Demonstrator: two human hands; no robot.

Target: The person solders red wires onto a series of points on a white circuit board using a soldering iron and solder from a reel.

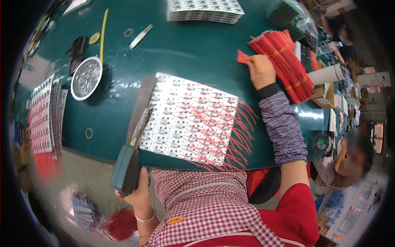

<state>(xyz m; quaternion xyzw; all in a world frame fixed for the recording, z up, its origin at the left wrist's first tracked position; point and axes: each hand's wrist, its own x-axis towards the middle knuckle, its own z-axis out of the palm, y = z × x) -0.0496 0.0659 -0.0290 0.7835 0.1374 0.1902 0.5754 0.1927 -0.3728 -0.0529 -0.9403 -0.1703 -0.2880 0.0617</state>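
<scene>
Head view, ordered by size: the green table (pixel 197 53) carries a printed sheet (pixel 185 119) strung with thin red ties, its near edge overhanging the table rim. A long tagging tool (pixel 135 136) lies along the sheet's left side; the left hand (pixel 138 191) is clamped around its dark green grip, below the table edge. The right hand (pixel 260 70) is closed on a few ties at the bundle of red ties (pixel 284 61), far right. Likely hazards: loose ties already fanned across the sheet may snag or slide off; pulling from the banded bundle could drag extra ties out; the overhanging sheet may shift under the tool.
</scene>
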